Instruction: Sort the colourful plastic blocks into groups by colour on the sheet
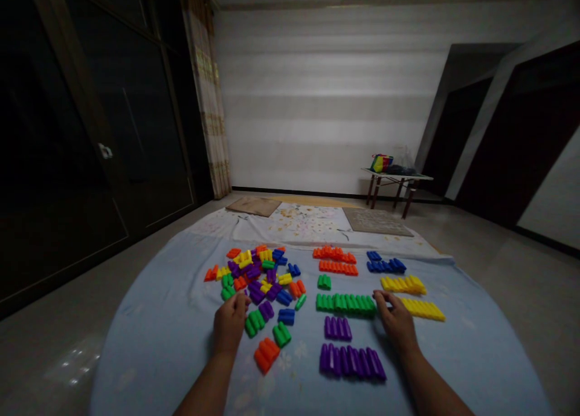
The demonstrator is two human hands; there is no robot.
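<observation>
Pale blue cloth (158, 337) spreads before you, a mixed pile of coloured pieces (256, 277) lying left of the single-colour rows (352, 361). Your left hand (230, 320) curls at the pile's near edge, and your right hand (399, 323) reaches the right end of the long green row (347, 303); I can't tell whether either grips a piece

The glossy plastic pieces lay on a pale blue cloth (172, 343) — a loose, multicoloured heap (254, 273), partly overlapping, beside colour-sorted rows: orange rows (338, 268) and blue rows (386, 266) farthest off, then yellow rows (403, 285), green rows (356, 304) and, nearest, purple rows (352, 361).
</observation>
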